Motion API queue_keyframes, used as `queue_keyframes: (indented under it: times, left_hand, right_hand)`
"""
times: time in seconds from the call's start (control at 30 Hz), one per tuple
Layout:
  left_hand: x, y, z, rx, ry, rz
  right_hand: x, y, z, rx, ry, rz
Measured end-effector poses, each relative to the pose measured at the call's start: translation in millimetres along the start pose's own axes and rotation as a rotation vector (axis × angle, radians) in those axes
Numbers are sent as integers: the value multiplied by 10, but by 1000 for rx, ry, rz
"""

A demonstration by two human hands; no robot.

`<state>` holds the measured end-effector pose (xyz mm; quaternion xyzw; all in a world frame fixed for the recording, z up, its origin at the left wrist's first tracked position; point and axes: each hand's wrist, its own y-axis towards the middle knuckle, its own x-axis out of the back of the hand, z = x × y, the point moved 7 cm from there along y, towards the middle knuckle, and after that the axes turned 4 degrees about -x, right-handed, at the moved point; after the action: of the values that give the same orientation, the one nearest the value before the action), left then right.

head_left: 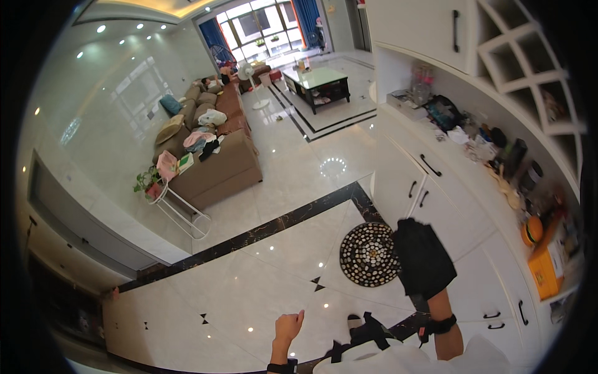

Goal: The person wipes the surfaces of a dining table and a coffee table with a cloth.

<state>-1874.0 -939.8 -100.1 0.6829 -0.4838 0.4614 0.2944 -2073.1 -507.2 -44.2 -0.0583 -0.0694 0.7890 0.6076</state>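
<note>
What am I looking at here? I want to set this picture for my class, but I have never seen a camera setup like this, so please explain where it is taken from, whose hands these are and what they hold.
There is no machine here. A person wears a wide fisheye camera on the head, looking down, so straight lines bend near the rim and the person's own arms come in from the lower edge.

The left hand is loosely closed and holds nothing, hanging above the glossy white tiled floor. The right hand is hidden under a black cloth that it holds up in front of the white cabinet doors. Both wrists wear dark bands.

On the cabinet's countertop lies a clutter of small things, among them an orange box. On the floor is a round dotted mat. Farther off stand a brown sofa piled with clothes and a dark coffee table.
</note>
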Motion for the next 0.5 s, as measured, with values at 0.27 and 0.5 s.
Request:
queue_keyframes:
  times: [0.27,0.5]
  left_hand:
    - [794,2660,921,202,-67,-203]
    - [1351,5915,763,-102,-186,-338]
  right_hand:
    - [-840,2455,322,-167,840,81]
    - [-1463,4619,580,-109,1168,15]
